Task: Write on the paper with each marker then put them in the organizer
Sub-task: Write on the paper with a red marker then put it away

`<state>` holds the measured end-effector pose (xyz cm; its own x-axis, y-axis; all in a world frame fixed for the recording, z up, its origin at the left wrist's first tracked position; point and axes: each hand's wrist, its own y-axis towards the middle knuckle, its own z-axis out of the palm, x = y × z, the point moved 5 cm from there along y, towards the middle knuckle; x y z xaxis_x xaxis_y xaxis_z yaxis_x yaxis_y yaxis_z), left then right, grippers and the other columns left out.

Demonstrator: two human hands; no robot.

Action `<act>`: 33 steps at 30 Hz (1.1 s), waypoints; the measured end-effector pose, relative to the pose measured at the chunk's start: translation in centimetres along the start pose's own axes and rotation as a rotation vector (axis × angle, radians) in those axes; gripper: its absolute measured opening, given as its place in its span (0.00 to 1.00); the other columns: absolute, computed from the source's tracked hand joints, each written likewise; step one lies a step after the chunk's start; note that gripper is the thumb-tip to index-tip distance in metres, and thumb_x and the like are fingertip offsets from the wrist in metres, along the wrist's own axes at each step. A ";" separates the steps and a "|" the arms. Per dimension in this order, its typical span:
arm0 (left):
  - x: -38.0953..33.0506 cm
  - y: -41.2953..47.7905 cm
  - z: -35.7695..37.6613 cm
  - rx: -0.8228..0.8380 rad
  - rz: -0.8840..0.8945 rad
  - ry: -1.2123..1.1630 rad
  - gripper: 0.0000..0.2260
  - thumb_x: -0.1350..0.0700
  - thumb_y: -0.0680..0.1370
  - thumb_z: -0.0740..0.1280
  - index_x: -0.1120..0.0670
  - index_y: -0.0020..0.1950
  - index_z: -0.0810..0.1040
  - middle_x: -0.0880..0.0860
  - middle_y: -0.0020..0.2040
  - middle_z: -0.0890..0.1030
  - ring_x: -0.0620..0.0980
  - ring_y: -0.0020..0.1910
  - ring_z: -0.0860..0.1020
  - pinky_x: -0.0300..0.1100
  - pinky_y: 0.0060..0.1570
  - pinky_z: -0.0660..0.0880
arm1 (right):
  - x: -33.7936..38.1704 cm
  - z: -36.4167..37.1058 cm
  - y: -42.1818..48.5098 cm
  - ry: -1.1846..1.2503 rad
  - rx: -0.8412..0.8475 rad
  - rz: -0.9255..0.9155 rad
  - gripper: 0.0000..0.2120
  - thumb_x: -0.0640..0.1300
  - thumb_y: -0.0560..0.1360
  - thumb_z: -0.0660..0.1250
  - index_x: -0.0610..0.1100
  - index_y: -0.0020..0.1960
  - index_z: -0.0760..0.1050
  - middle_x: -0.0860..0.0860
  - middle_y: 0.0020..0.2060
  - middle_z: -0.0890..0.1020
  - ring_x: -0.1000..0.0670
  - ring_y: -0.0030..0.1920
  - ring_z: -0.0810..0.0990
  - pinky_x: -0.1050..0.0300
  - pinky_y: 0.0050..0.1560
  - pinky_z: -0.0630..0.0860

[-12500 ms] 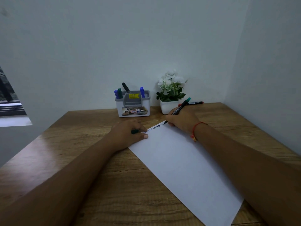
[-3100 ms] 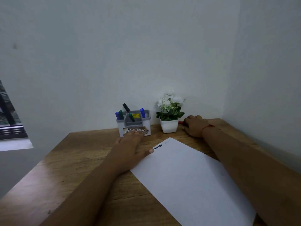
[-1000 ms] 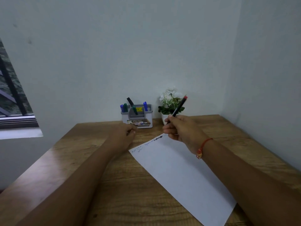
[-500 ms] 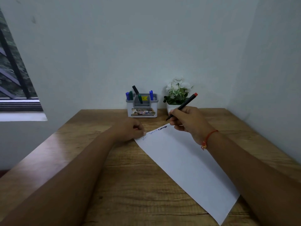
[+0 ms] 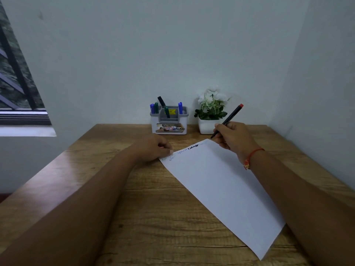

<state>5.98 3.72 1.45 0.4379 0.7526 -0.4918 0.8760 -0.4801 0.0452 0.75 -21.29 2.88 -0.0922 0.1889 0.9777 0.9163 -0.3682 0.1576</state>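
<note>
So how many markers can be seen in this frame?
6. Five stand in the organizer: a blue and a green at its left, a black and a green in the middle, a blue at its right. The right hand holds a red-capped marker. Others may be hidden.

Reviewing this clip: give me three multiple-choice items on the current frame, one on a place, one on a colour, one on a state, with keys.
1. Where does the organizer stand?
A. left of the plant pot, by the wall
B. on the paper
C. at the table's near edge

2. What colour is the end of the marker in the right hand?
A. blue
B. red
C. green

3. What is the left hand doing?
A. holding a marker up
B. resting in the organizer
C. pressing on a corner of the paper

Key: 1 A, it sits beside the pot; 2 B, the raised end is red; 3 C, its fingers lie on the corner.
</note>
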 end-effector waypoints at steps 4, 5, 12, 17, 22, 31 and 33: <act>-0.1 -0.1 -0.1 0.013 0.008 0.035 0.11 0.49 0.78 0.67 0.48 0.59 0.81 0.46 0.60 0.80 0.39 0.52 0.71 0.33 0.45 0.66 | 0.1 0.9 -0.8 -0.018 0.063 0.037 0.11 0.46 0.79 0.68 0.39 0.45 0.81 0.47 0.34 0.81 0.55 0.30 0.79 0.61 0.35 0.79; -0.1 -0.1 -0.1 0.023 0.012 0.036 0.11 0.50 0.79 0.66 0.48 0.60 0.81 0.46 0.61 0.80 0.39 0.51 0.71 0.32 0.44 0.65 | 0.2 1.5 -1.3 -0.006 0.104 0.061 0.10 0.46 0.79 0.69 0.40 0.44 0.81 0.47 0.34 0.81 0.55 0.30 0.79 0.61 0.34 0.79; 0.2 -0.3 -0.4 0.093 0.009 0.001 0.10 0.53 0.78 0.67 0.43 0.57 0.81 0.39 0.53 0.79 0.40 0.52 0.73 0.37 0.50 0.66 | 1.0 8.3 -5.9 -0.038 0.476 0.054 0.10 0.45 0.78 0.71 0.38 0.51 0.83 0.47 0.37 0.86 0.55 0.37 0.85 0.62 0.36 0.80; 0.3 -0.4 -0.4 0.147 0.024 -0.004 0.09 0.52 0.77 0.68 0.38 0.54 0.82 0.40 0.52 0.81 0.43 0.54 0.74 0.44 0.56 0.70 | 0.7 10.0 -6.5 -0.219 0.491 -0.022 0.10 0.43 0.76 0.72 0.39 0.54 0.82 0.47 0.40 0.88 0.54 0.39 0.87 0.62 0.39 0.82; 0.5 -0.5 -0.4 0.168 0.035 -0.002 0.14 0.54 0.77 0.69 0.40 0.60 0.80 0.41 0.56 0.80 0.43 0.55 0.74 0.45 0.59 0.69 | 0.2 9.6 -6.3 -0.344 0.374 -0.106 0.07 0.44 0.74 0.71 0.40 0.46 0.84 0.52 0.32 0.85 0.61 0.31 0.81 0.67 0.33 0.76; 0.5 -0.6 -0.5 0.191 0.046 0.012 0.14 0.53 0.76 0.70 0.40 0.60 0.79 0.41 0.55 0.80 0.43 0.57 0.76 0.48 0.63 0.71 | -0.6 10.0 -5.9 -0.378 0.418 -0.082 0.07 0.47 0.72 0.73 0.44 0.45 0.84 0.51 0.32 0.85 0.58 0.33 0.82 0.59 0.40 0.79; 0.5 -0.6 -0.5 0.190 0.041 0.007 0.14 0.53 0.76 0.71 0.40 0.60 0.79 0.40 0.54 0.81 0.43 0.56 0.76 0.49 0.64 0.71 | -0.6 10.0 -5.9 -0.399 0.422 -0.084 0.06 0.47 0.73 0.72 0.44 0.44 0.84 0.51 0.33 0.86 0.60 0.31 0.81 0.63 0.36 0.76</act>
<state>5.80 4.61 1.60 0.4743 0.7334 -0.4870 0.8038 -0.5864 -0.1001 -0.69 -10.12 -0.04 -0.0920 0.5603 0.8231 0.9957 0.0421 0.0826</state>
